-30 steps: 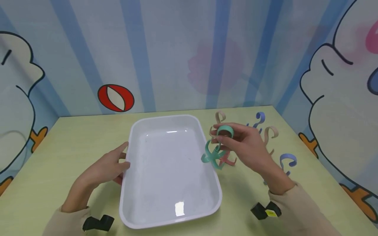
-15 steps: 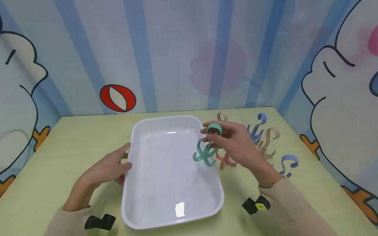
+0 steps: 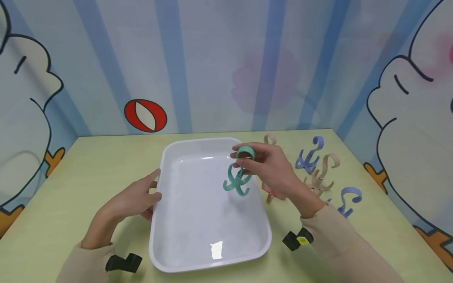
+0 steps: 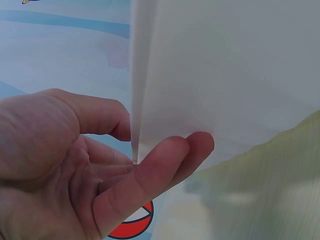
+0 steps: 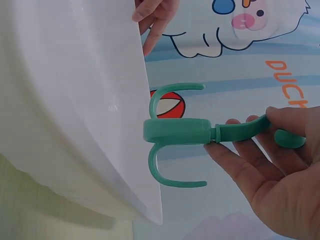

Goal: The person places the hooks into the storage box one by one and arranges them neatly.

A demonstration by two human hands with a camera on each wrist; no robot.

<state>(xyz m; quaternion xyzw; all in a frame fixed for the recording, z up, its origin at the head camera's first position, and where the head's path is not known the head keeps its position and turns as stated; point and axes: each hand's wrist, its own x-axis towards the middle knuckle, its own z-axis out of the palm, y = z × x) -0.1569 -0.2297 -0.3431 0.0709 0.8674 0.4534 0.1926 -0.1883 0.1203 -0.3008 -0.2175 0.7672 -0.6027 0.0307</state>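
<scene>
Orange capital letters D, U and C can be read on the wall (image 3: 219,78) in the right wrist view, at the right of the frame, where the fourth letter is partly covered by the right hand (image 3: 272,167). A small mark on the tray (image 3: 198,188) is too tiny to read, and so is whatever is on the yellow tag (image 3: 302,240) at the right wrist. The right forearm and hand hide most of a red hook (image 3: 271,192) and the lower part of a far beige hook (image 3: 270,135); the base of the nearest blue hook (image 3: 350,189), at the right of the frame, is hard to make out. Cartoon figures on the wall are cut off by the left and right edges. One green hook (image 5: 185,131) is pinched by its curved top between the thumb and fingers of the right hand, its prongs hanging below the fingertips over the tray's right half, in the centre of the frame. The left hand (image 3: 132,198) grips the tray's left rim, fingers against the outer wall. Another blue hook (image 3: 308,160) and a beige hook (image 3: 318,181) stand on the surface (image 3: 113,157), right of centre.
</scene>
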